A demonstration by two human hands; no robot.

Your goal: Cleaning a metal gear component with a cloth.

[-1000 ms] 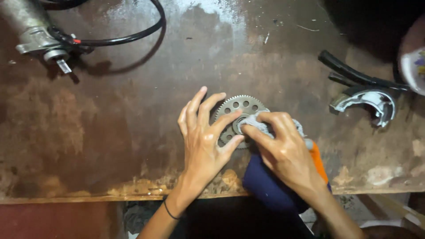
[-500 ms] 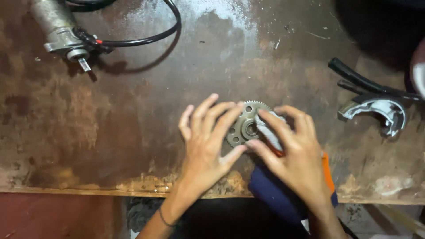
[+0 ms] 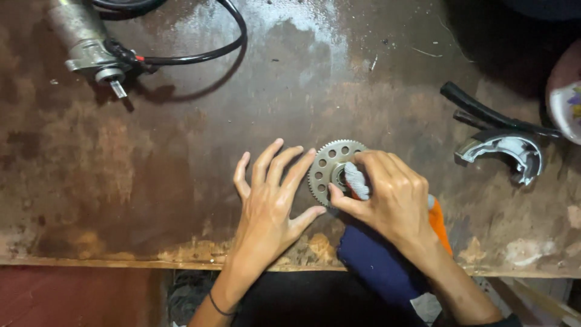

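A round toothed metal gear (image 3: 327, 168) with a ring of holes lies flat on the worn brown workbench (image 3: 151, 175). My left hand (image 3: 270, 203) rests just left of it, fingers spread, fingertips touching the gear's rim. My right hand (image 3: 387, 197) covers the gear's right half and pinches a small grey-white cloth (image 3: 357, 180) against the gear's centre. Under my right wrist lies an orange-and-dark-blue cloth (image 3: 387, 260) that hangs over the bench's front edge.
A grey starter motor (image 3: 85, 45) with a black cable (image 3: 206, 51) sits at the far left. At the right lie a curved metal brake shoe (image 3: 505, 148) and black handles (image 3: 484, 115). A pale bowl's edge (image 3: 566, 91) shows at the far right.
My left hand has slid off the gear to its left side, which uncovers more of the gear. My right hand keeps rubbing the cloth at the gear's centre.
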